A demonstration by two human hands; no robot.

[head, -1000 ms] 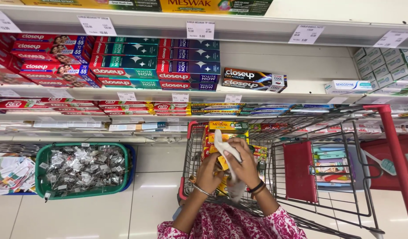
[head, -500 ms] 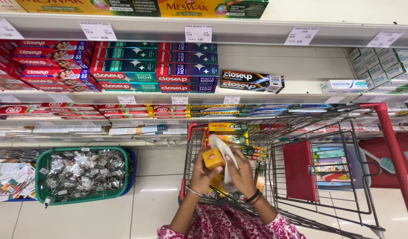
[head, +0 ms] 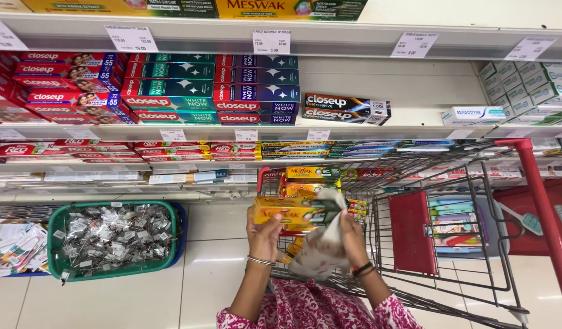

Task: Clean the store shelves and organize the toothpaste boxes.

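My left hand [head: 264, 234] holds a long yellow-orange toothpaste box [head: 285, 211] level above the red wire shopping cart [head: 540, 201]. My right hand [head: 354, 239] grips a crumpled white cloth with a faint print [head: 320, 247], which hangs between my two hands and touches the box's right end. A bangle sits on my left wrist and dark bands on my right. More yellow and green toothpaste boxes [head: 314, 173] lie stacked in the cart's basket beyond my hands. My patterned pink sleeves show at the bottom.
Store shelves ahead carry red, green and blue toothpaste boxes [head: 171, 85], with two dark boxes [head: 345, 108] on a part-bare shelf. A green basket of small silver packets [head: 113, 237] stands on the tiled floor at left. The cart's red child seat flap [head: 412, 234] is at right.
I have lifted the yellow box higher and turned it level in my left hand. The cloth in my right hand has shifted down and to the right of the box.
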